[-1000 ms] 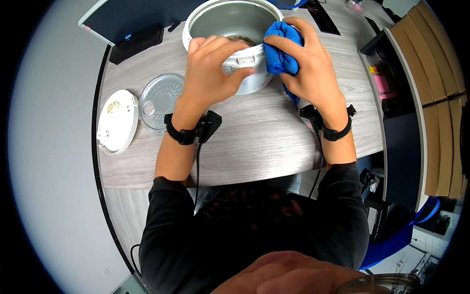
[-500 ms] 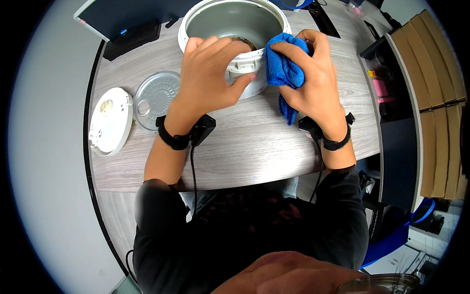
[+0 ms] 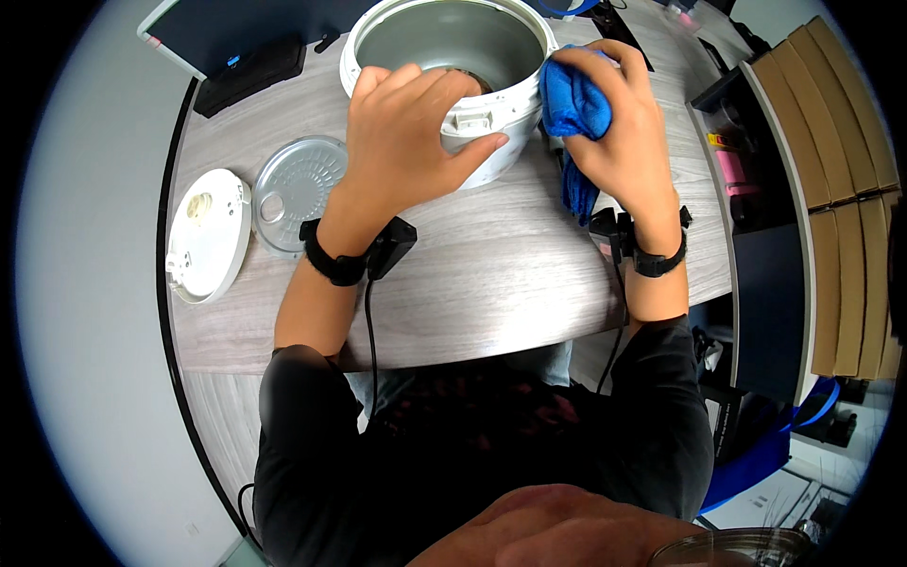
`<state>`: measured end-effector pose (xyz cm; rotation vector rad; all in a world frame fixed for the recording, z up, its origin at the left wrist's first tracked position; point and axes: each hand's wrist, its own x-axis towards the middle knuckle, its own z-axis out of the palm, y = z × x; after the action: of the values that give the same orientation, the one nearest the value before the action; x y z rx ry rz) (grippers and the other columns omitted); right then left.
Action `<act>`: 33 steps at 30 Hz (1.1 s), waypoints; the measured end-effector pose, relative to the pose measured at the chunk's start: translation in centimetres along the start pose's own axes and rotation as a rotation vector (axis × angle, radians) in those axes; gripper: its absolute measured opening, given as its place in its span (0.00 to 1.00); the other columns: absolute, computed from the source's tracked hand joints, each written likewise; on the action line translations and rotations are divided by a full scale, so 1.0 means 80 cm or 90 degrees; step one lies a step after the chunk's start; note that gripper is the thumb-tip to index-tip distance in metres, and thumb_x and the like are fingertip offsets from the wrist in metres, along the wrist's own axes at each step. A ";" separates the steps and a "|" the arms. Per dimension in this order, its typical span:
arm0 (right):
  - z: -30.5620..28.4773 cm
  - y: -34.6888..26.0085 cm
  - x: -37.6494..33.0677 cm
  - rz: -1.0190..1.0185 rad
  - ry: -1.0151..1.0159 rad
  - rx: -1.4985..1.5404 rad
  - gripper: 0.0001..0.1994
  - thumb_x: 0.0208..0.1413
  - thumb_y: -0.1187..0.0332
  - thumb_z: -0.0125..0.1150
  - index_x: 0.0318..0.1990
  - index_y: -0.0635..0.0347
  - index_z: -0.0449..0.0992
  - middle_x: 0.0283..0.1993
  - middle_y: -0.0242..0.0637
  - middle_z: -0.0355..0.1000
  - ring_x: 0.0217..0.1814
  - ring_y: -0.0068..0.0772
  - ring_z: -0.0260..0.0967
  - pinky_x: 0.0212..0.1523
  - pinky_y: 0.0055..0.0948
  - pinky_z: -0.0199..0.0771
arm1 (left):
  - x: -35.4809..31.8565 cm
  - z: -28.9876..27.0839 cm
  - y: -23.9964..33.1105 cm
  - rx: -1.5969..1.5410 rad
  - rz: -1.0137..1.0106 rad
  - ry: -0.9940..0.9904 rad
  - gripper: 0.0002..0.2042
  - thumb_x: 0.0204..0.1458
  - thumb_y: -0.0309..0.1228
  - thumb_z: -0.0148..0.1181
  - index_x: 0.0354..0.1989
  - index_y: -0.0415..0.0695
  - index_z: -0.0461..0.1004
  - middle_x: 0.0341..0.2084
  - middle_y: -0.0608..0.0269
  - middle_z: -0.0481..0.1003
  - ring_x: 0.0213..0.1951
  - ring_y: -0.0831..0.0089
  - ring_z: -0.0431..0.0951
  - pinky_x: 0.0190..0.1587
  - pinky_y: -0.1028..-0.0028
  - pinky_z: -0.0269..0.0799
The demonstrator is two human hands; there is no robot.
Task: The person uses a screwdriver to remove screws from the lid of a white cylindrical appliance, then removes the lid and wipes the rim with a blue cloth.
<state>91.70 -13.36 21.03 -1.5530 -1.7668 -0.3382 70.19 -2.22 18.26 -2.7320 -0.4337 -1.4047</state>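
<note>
A white rice cooker body (image 3: 513,121) with a grey inside stands uncovered at the far middle of the desk. My left hand (image 3: 397,142) grips its near rim, fingers curled over the edge and thumb outside beside the front latch part. At the cooker's right side, my right hand (image 3: 631,132) is closed on a bunched blue cloth (image 3: 574,102), which rests against the outer wall below the rim. One end of the cloth hangs down under the palm. To the left lie a round ribbed disc (image 3: 304,180) with a hole and a white lid (image 3: 215,250), its inner side up.
A dark monitor (image 3: 255,33) on a black base stands at the far left. On the right is a shelf unit (image 3: 767,302) with small items and upright cardboard boxes (image 3: 831,123). Black cables (image 3: 370,321) run from the straps on both wrists past the desk's front edge (image 3: 453,361).
My right hand has carried the blue cloth rightward and slightly up, from the cooker's front rim round to its right side. My left hand keeps its place on the rim, its thumb now stretched further out.
</note>
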 end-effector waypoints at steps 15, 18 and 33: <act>-0.009 0.005 -0.002 -0.007 -0.069 0.091 0.31 0.34 0.75 0.70 0.54 0.48 0.79 0.55 0.46 0.72 0.54 0.56 0.74 0.53 0.44 0.77 | -0.003 -0.004 -0.005 -0.020 -0.004 -0.044 0.17 0.42 0.44 0.77 0.34 0.46 0.81 0.27 0.70 0.80 0.27 0.72 0.70 0.38 0.67 0.56; -0.013 0.018 0.001 0.029 -0.092 0.118 0.32 0.34 0.76 0.69 0.55 0.51 0.78 0.53 0.46 0.74 0.54 0.55 0.74 0.54 0.43 0.77 | -0.002 -0.003 -0.009 -0.025 0.003 -0.032 0.17 0.42 0.44 0.77 0.34 0.46 0.81 0.27 0.70 0.80 0.27 0.72 0.69 0.38 0.67 0.55; 0.010 0.050 0.014 0.016 -0.063 0.102 0.32 0.35 0.77 0.70 0.56 0.47 0.80 0.47 0.43 0.72 0.50 0.50 0.74 0.51 0.39 0.76 | 0.001 0.008 -0.014 -0.027 0.005 -0.031 0.17 0.43 0.43 0.77 0.34 0.46 0.81 0.28 0.69 0.80 0.27 0.72 0.70 0.39 0.67 0.56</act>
<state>95.19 -11.08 20.13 -1.4984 -1.8003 -0.1059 70.41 -1.07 17.86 -2.8036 -0.4001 -1.3638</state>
